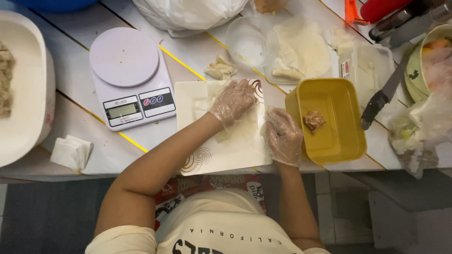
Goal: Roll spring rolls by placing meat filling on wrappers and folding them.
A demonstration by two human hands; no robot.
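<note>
Both my hands wear clear plastic gloves. My left hand (233, 101) presses flat on a thin pale wrapper (245, 129) that lies on a square white plate (195, 155) with brown swirl marks. At the wrapper's right edge my right hand (283, 135) has its fingers curled on the sheet. Whether filling sits under the hands is hidden. Just right of the plate stands a yellow rectangular tub (329, 120) with a small lump of brownish filling (313, 120) in it.
A white kitchen scale (129, 77) stands left of the plate. A stack of wrappers (301, 49) and a clear bowl (247, 42) lie behind. A black-handled knife (383, 96) rests at right, a large white basin (26, 89) at left, a folded tissue (70, 151) near the table's edge.
</note>
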